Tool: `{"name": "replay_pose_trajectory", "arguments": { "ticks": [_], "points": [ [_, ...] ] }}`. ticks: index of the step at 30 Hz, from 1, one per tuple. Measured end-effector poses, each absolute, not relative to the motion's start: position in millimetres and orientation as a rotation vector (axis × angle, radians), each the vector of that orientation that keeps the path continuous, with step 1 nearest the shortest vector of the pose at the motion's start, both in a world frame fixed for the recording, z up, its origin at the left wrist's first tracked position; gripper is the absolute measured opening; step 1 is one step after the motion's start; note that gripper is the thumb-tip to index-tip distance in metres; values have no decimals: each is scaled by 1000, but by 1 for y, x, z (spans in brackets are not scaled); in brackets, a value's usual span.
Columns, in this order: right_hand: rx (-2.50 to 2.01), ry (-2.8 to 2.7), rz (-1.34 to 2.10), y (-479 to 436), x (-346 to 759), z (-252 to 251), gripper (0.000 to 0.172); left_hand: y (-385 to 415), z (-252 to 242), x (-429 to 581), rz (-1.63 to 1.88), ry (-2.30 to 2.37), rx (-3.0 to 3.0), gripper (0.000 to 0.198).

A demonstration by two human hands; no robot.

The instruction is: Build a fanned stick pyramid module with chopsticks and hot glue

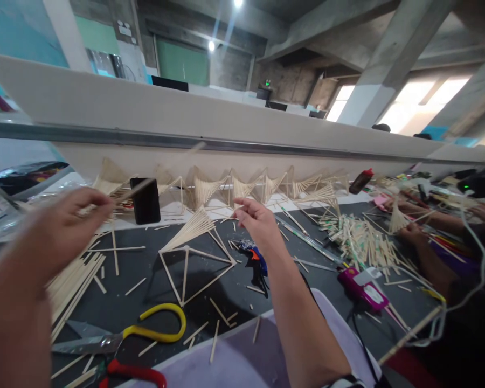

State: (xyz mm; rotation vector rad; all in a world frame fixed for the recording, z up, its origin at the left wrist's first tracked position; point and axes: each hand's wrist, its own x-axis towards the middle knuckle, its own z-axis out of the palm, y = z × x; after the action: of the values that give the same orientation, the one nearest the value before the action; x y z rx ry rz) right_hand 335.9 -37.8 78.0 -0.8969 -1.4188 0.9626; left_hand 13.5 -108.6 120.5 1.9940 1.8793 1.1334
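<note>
My left hand [70, 226], blurred, is raised at the left with thumb and fingers pinched on a thin wooden stick [139, 189]. My right hand [255, 216] hovers above the middle of the table, fingers loosely bent and slightly apart, holding nothing visible. Below and between the hands stands a frame of wooden sticks [185, 275] with a fanned, twisted row of sticks on top. A blue glue gun [261, 261] lies beside my right forearm, partly hidden by it. Yellow-handled scissors [157, 326] and a red-handled tool [135, 373] lie at the near left.
Several finished stick frames [242, 186] line the white divider. A black phone [146, 202] leans there. Loose sticks [76, 285] lie left, a stick pile [364, 240] right. A magenta device [362, 288] trails cables. Another person's hands [412, 234] hold a stick frame at far right.
</note>
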Motion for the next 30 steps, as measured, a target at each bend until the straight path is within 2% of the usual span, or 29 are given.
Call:
{"name": "replay_pose_trajectory", "arguments": {
  "ticks": [4,6,8,11,16,19,24,30],
  "points": [
    [-604,-1487,1373,-55,315,78,36,-91,112,82,862,1724,2348,22],
    [-479,-1450,1470,-58,307,75,27,-91,104,100,836,1619,2390,23],
    [-437,-1353,1494,-56,303,71,20,-93,99,107,836,1559,2365,22],
    [-490,-1163,1474,-46,306,65,23,-90,99,98,764,1527,2311,23],
    [-597,-1037,1417,-27,318,56,8,-67,94,51,398,1541,2129,25],
    [-639,-1056,1501,-21,321,47,11,-51,78,23,212,1538,2061,23],
    [-715,-1098,1621,-16,320,31,14,-39,51,11,146,1504,1847,17],
    [-797,-1125,1744,-13,314,22,18,-41,47,21,135,1274,1681,19]
  ]
}}
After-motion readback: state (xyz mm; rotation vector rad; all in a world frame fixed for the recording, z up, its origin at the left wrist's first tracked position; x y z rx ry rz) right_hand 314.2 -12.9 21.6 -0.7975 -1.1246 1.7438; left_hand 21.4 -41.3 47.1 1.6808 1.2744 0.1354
